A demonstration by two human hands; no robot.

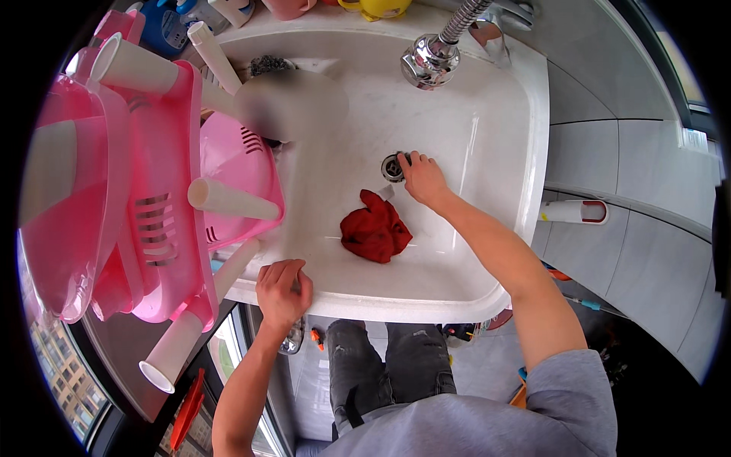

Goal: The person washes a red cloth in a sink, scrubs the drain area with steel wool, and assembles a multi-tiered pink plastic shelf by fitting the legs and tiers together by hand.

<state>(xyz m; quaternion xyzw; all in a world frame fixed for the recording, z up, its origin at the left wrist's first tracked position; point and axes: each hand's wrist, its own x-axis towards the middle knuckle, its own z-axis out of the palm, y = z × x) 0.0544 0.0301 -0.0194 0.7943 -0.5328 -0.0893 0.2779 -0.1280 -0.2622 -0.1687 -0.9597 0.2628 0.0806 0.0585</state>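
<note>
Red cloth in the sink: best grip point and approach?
Probably pinch the red cloth at its bunched middle, coming down from above: it lies crumpled in the sink, folds facing up, nothing covering it.

Beyond the drain (390, 171) we have bare sink (487, 114) to pass over, below the faucet head (431, 62) that hangs on the far side, slightly right. On the drain's right the right hand (424, 179) blocks the approach, its forearm crossing near-right. A red cloth (375, 230) lies just nearside, slightly left. Left of the drain we find an open lane, bounded by pink baskets (160, 190); far-left, a blurred pale shape (308, 103) perhaps narrows it.
</note>
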